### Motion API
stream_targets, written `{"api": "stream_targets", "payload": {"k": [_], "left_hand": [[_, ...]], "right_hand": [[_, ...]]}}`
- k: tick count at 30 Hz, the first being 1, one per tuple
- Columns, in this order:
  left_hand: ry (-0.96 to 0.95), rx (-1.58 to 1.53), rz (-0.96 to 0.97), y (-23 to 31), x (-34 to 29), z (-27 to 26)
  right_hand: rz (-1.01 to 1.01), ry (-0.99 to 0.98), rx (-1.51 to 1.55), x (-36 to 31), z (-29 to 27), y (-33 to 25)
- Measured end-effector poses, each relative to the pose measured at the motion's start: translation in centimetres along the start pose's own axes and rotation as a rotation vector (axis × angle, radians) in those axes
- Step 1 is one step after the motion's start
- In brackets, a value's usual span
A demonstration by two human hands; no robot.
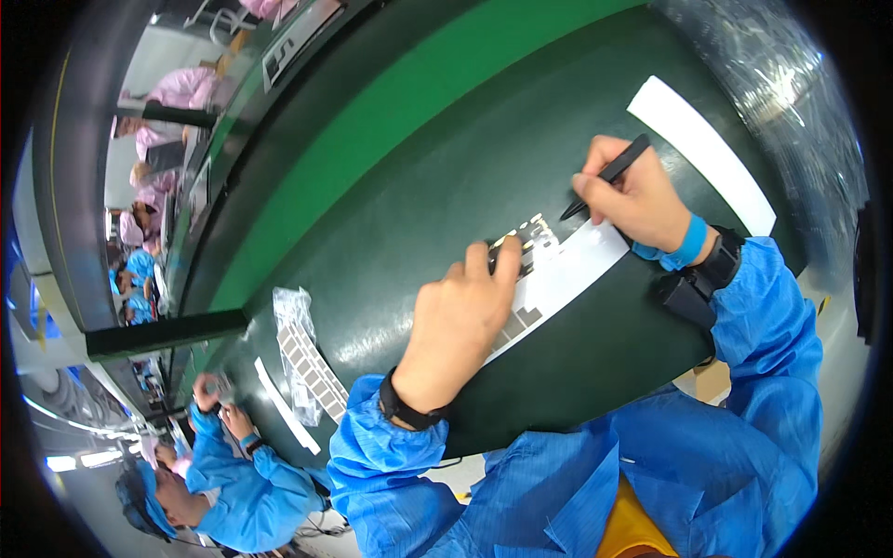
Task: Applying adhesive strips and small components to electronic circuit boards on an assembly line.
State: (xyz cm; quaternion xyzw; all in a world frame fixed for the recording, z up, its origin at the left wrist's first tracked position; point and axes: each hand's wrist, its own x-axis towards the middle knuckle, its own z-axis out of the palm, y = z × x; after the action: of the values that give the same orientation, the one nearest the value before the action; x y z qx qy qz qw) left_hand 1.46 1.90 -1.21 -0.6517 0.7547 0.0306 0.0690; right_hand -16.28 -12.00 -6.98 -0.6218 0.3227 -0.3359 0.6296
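Observation:
My right hand (637,200) grips black pointed tweezers (614,177), its tip angled down and left. Just beyond that tip is a small dark flat part with light patches (538,240), and my left hand (460,321) has its fingertips closed on the near end of it. Under both hands runs a white backing strip (581,270). Grey rectangular stickers (516,323) show on it beside my left fingers. How firmly the left fingertips pinch the part is partly hidden.
Another white strip (712,153) lies at the right, near clear plastic film (781,74). To the left are a sticker sheet (312,372), a clear bag (292,305) and a narrow white strip (286,406) on the green bench (391,223). A co-worker (237,493) sits further left.

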Motion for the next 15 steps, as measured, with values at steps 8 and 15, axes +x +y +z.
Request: {"api": "stream_targets", "payload": {"k": [8, 15], "left_hand": [[0.149, -0.028, -0.059, -5.8, 5.1, -4.2], [0.339, 0.086, 0.117, -10.0, 14.9, -5.8]], "right_hand": [[-0.229, 0.07, -0.072, -0.5, -0.1, 0.1], [-0.412, 0.158, -0.225, -0.6, 0.2, 0.5]]}}
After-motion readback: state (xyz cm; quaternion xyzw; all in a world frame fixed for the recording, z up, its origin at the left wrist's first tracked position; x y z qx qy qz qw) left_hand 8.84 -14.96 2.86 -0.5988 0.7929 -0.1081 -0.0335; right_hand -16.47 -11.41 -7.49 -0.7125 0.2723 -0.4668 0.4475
